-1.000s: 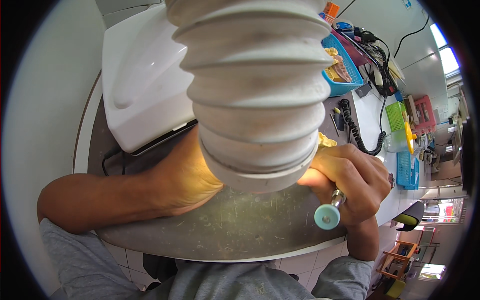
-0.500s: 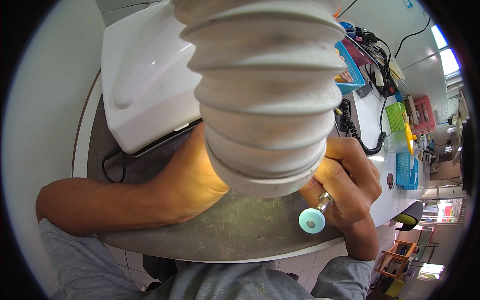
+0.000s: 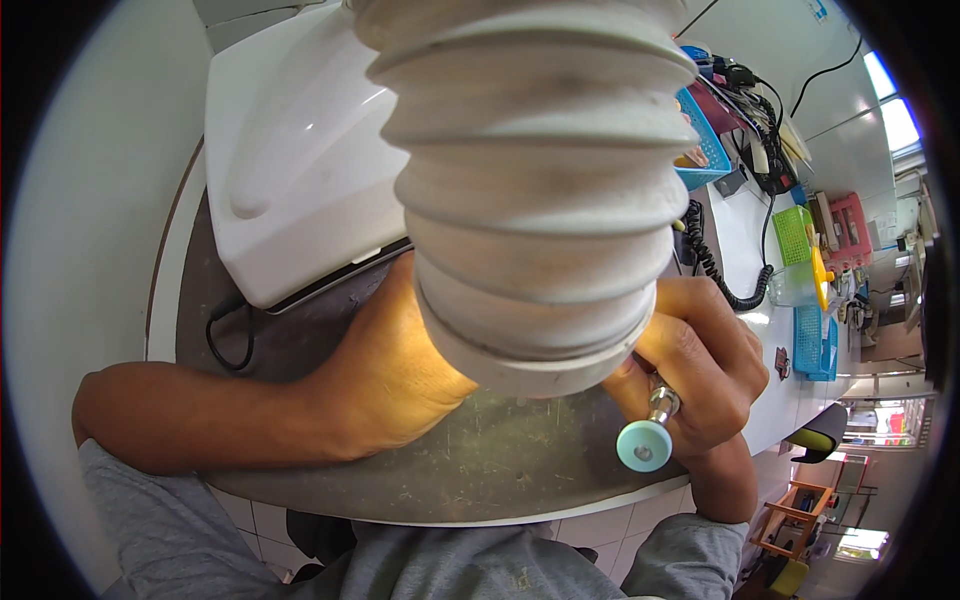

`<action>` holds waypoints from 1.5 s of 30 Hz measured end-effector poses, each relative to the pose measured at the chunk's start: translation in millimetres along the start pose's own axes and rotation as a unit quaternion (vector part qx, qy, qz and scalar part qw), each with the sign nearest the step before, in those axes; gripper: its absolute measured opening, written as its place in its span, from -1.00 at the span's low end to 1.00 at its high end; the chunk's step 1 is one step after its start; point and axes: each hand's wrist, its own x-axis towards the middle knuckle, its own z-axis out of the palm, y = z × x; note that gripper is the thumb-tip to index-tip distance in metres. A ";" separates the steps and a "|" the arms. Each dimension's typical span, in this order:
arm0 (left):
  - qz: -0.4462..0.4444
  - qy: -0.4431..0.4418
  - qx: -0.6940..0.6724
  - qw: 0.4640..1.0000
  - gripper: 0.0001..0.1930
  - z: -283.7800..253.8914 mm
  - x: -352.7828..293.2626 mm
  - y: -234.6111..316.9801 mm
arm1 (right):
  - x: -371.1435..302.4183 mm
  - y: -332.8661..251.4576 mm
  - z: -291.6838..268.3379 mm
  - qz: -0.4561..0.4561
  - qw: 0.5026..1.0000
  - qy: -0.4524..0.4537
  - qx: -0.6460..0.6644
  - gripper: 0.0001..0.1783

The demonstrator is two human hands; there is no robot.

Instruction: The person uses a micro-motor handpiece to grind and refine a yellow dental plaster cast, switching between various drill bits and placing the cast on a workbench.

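My right hand [image 3: 705,365] is closed around a slim metal tool with a round mint-green end disc [image 3: 644,446], which sticks out toward me below the fingers. Its working tip is hidden. From the left, my left hand [image 3: 405,370] reaches beneath a wide whitish corrugated hose [image 3: 535,180]. The hose covers the left fingers and whatever they may hold. Its round mouth hangs between the two hands, hiding the spot where they come together. Warm light falls on the back of the left hand and on the right fingers.
A large white machine housing [image 3: 300,170] stands at the back left of the dark, scratched tabletop [image 3: 520,455], with a black cable [image 3: 232,362] beside it. On the right are a coiled black cord [image 3: 735,285], a blue basket [image 3: 712,150], a green basket [image 3: 793,236] and another blue basket [image 3: 817,345].
The tool's mint-green disc has moved slightly right and tilted more toward me. Both hands have shifted a little to the right, the left wrist also slightly downward.
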 end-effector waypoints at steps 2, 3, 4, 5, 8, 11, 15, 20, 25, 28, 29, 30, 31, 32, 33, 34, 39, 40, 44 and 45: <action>-0.013 -0.031 0.030 0.999 -0.50 -0.8 2.0 9.0 | 0.4 -4.1 -3.8 0.015 1.000 -0.011 -0.010 -0.75; -0.026 -0.031 0.011 0.999 -0.48 -0.7 1.9 9.2 | 0.7 -5.9 -4.4 0.029 0.999 -0.021 -0.017 -0.76; -0.038 -0.031 -0.009 0.999 -0.45 -0.5 2.0 9.1 | 0.8 -6.4 -3.7 0.029 0.999 -0.020 -0.017 -0.76; -0.038 -0.032 -0.009 0.999 -0.45 1.0 1.2 -2.0 | 0.6 -6.9 -2.7 0.033 0.999 -0.016 -0.013 -0.76; -0.008 0.008 -0.092 0.996 -0.39 3.0 -1.1 -33.3 | 0.4 -6.1 -0.4 0.032 0.999 -0.011 -0.003 -0.77; -0.006 -0.022 -0.076 0.997 -0.36 0.5 -0.3 -33.0 | 0.3 -5.4 -1.3 0.024 1.000 -0.012 0.008 -0.78; 0.021 -0.011 -0.024 0.999 -0.37 -1.8 -2.6 -31.5 | 2.3 -5.6 -1.4 0.017 1.000 -0.015 0.018 -0.80; -0.035 -0.037 -0.103 0.993 -0.38 -6.4 1.3 -27.7 | -0.8 -4.0 -10.4 0.053 0.998 -0.043 -0.017 -0.55; -0.116 -0.066 -0.358 0.924 -0.41 -7.8 3.0 -17.6 | -3.8 6.0 -7.1 0.127 0.988 -0.088 -0.031 -0.31; -0.153 -0.090 -0.309 0.934 -0.44 -10.1 3.5 -13.0 | -5.2 7.2 -3.9 0.129 0.985 -0.111 -0.023 -0.29; -0.154 -0.090 -0.309 0.934 -0.44 -8.8 3.2 -11.6 | -5.6 7.0 -3.1 0.130 0.985 -0.111 -0.023 -0.29; -0.194 -0.061 -0.314 0.928 -0.55 -6.4 3.0 -11.1 | -6.0 7.3 -1.9 0.134 0.984 -0.115 -0.021 -0.28; -0.232 -0.032 -0.318 0.919 -0.64 -4.8 3.1 -11.1 | -6.4 7.5 -1.1 0.137 0.983 -0.118 -0.019 -0.27; -0.233 -0.032 -0.318 0.919 -0.64 -4.3 3.5 -12.1 | -6.9 7.8 -0.6 0.138 0.983 -0.118 -0.018 -0.27; -0.216 -0.039 -0.326 0.920 -0.66 -3.6 3.8 -12.7 | -7.0 7.9 -0.7 0.144 0.982 -0.124 -0.019 -0.27; -0.199 -0.045 -0.334 0.920 -0.67 -3.4 4.0 -12.9 | -7.1 7.9 -0.8 0.151 0.980 -0.129 -0.020 -0.26; -0.205 -0.053 -0.304 0.929 -0.69 -2.9 6.3 -10.5 | -8.1 7.3 1.1 0.151 0.980 -0.127 -0.022 -0.24; -0.196 -0.052 -0.302 0.931 -0.70 -2.5 6.2 -9.7 | -7.9 7.0 1.0 0.153 0.980 -0.128 -0.020 -0.24; -0.217 -0.063 -0.284 0.932 -0.71 -4.0 7.1 -9.3 | -8.6 7.1 0.4 0.153 0.979 -0.134 -0.024 -0.23; -0.215 -0.060 -0.288 0.931 -0.72 -4.2 6.4 -9.8 | -8.8 7.3 0.5 0.151 0.979 -0.135 -0.024 -0.23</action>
